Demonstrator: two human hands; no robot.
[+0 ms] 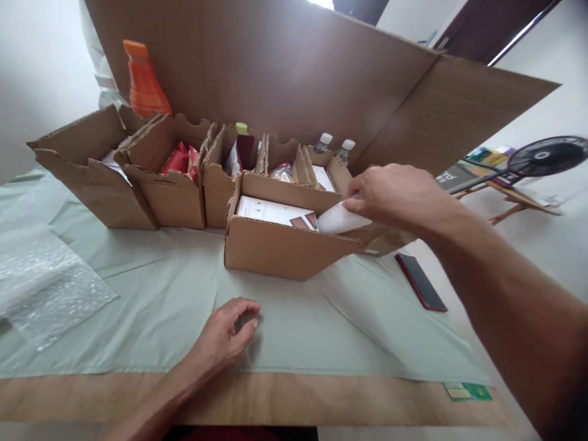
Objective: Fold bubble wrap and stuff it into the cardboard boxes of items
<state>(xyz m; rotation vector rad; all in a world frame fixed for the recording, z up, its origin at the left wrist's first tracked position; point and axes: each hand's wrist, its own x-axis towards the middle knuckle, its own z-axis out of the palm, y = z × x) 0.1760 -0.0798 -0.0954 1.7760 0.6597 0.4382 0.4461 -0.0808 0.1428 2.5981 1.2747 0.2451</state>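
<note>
My right hand (390,191) pinches the top of a white foam-like wrapped item (337,217) at the right end of a low cardboard box (285,245). Inside that box, left of the wrapped item, lies a white printed carton (273,210). How far the wrapped item reaches down is hidden by the box wall. My left hand (234,334) rests on the pale green cloth (294,331) in front of the box. Its fingers are loosely curled, with a gap to the thumb, and nothing shows in it.
Behind stands a row of cardboard bins (177,199) with red packets (177,162) and other goods. An orange bottle (144,82) and clear bottles (324,144) stand behind them, before a tall cardboard panel (294,67). Bubble wrap (50,282) lies left, a phone (420,282) right.
</note>
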